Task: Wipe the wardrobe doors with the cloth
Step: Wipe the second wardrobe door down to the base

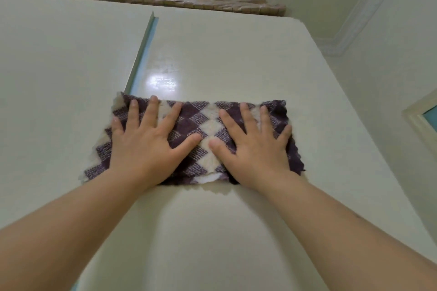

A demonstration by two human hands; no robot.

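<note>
Wiping in progress: left hand (146, 146) and right hand (256, 149) press the cloth (201, 125) flat on the right wardrobe door (236, 59), fingers (151, 111) spread straight. Next, likely sweep upward, keeping even pressure.

Two hands (146, 149) (257, 151), one cloth (203, 125), two wardrobe doors (59, 66) (236, 54).

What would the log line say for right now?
step: wipe doors | left hand: pressed flat on cloth | right hand: pressed flat on cloth | cloth: spread mostly on right wardrobe door
</note>
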